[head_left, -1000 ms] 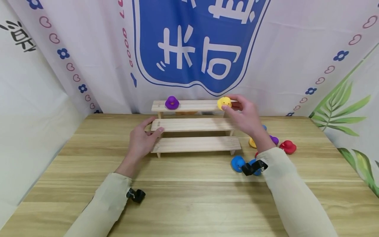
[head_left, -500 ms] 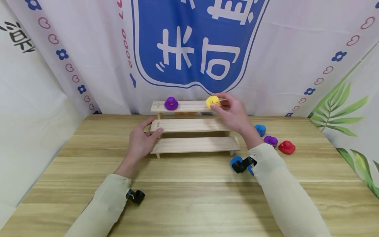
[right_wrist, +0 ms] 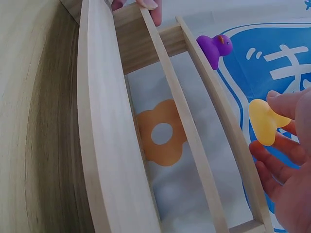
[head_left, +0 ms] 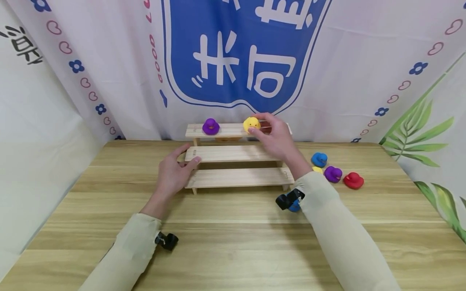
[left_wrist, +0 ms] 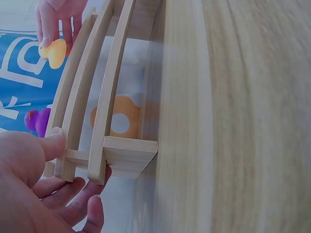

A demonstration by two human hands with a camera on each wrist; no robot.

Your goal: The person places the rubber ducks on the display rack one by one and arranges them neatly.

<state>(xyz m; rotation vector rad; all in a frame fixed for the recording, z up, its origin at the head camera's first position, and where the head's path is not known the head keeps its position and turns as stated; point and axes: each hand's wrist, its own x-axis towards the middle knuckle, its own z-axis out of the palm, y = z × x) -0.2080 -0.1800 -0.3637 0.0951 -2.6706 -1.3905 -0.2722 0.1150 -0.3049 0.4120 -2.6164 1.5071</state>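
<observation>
A three-tier wooden display stand stands on the table. My left hand grips the left end of its middle board, thumb on top and fingers below, as the left wrist view shows. My right hand pinches a yellow rubber duck between thumb and fingers at the top board. In the right wrist view that yellow duck appears slightly above the board. A purple rubber duck sits near the left end of the top board.
Right of the stand lie a blue duck, a purple duck, a red duck and a partly covered yellow duck. Another blue duck is half hidden by the right wrist camera. A printed curtain hangs behind the table.
My right hand has carried the yellow duck leftward along the top board, towards the purple duck. The left hand keeps its grip on the stand.
</observation>
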